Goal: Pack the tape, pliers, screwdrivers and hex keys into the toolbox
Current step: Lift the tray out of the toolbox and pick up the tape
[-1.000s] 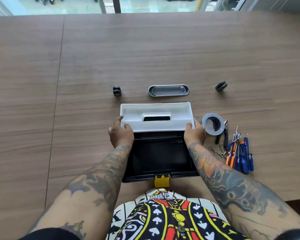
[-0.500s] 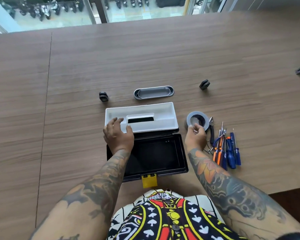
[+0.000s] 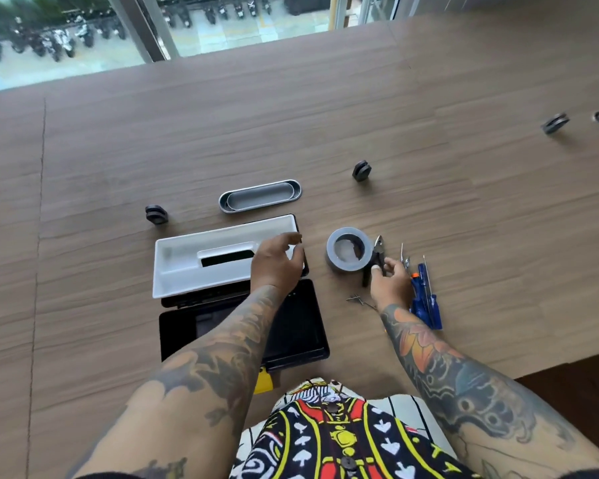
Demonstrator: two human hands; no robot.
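Note:
The black toolbox (image 3: 291, 326) lies open in front of me, yellow latch (image 3: 264, 382) toward my body. Its white tray (image 3: 187, 267) sits across the far side of the box. My left hand (image 3: 277, 264) hovers over the tray's right end with fingers loosely curled and holding nothing. To the right of the box stands a grey tape roll (image 3: 348, 269). Beside it lie the pliers (image 3: 379, 247), which my right hand (image 3: 391, 285) pinches at the handles. Blue and orange screwdrivers (image 3: 427, 305) lie partly under that hand. Small hex keys (image 3: 358, 299) lie near my right wrist.
A grey oval cable tray (image 3: 260, 196) is set into the wooden table beyond the box. Black pucks stand at the left (image 3: 156, 214), the middle right (image 3: 361, 171) and the far right (image 3: 555, 123). The table's near edge drops off at bottom right (image 3: 540, 369).
My right hand left the tape roll and moved right onto the pliers. My left hand slid from the tray's left part to its right end. The view shifted right.

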